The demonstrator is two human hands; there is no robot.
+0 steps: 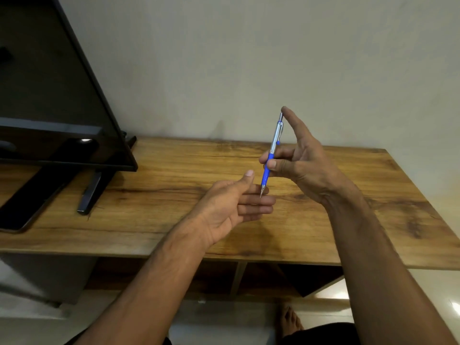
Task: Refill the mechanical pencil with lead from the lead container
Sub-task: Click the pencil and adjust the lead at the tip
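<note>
The right hand [298,160] holds the pencil [272,150] upright over the table [348,195], point down. Thumb and curled fingers pinch the blue lower barrel, and the index finger [295,123] reaches up alongside the silver upper barrel so that its end rests at the push button [281,115], above the grip. Below the grip the metal tip [261,194] points at the left hand [231,205], which is spread open with straight fingers and holds nothing. The tip sits at those fingers; whether it touches them or hangs just above cannot be told.

The pencil looks whole — button end in place, tip screwed on, nothing taken apart. No lead can be made out at the tip or in either hand; it would be too thin to see here anyway. The lead container is not in view anywhere near the grip or elsewhere on the table.

Judging by that, this is either an opening check that the pencil is empty or a closing test that fresh lead feeds out when the button is clicked against the waiting palm — the picture alone does not settle which. If it is the opening, finding the container, uncapping the pencil and dropping lead in are all left to do.

Well to the left of both hands stands a dark screen [62,95] on its feet.
</note>
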